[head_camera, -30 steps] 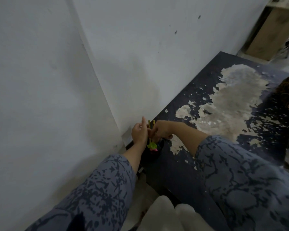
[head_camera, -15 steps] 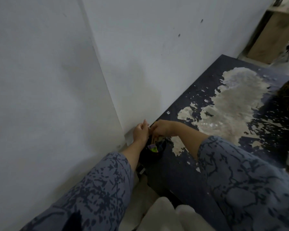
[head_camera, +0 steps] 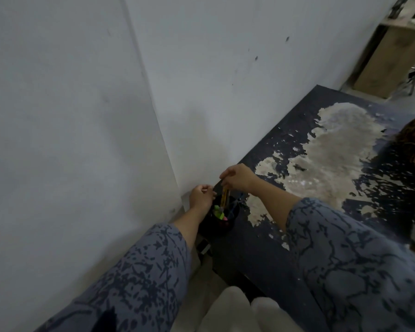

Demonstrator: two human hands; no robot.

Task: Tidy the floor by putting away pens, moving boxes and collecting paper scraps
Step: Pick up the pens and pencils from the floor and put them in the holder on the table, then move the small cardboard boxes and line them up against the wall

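Black pen holder [head_camera: 219,219] stands on the worn dark table [head_camera: 268,255] at its wall-side corner. Right hand [head_camera: 237,176], directly above it, pinches a yellow pencil [head_camera: 224,196] whose lower end enters the holder. Left hand [head_camera: 200,196] touches the holder's rim, fingers curled; grip cannot be determined.

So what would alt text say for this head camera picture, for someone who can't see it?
A right hand lowers yellow pencils into a black pen cup on a worn dark table in a white-walled corner. The left hand is at the cup's rim, fingers curled.
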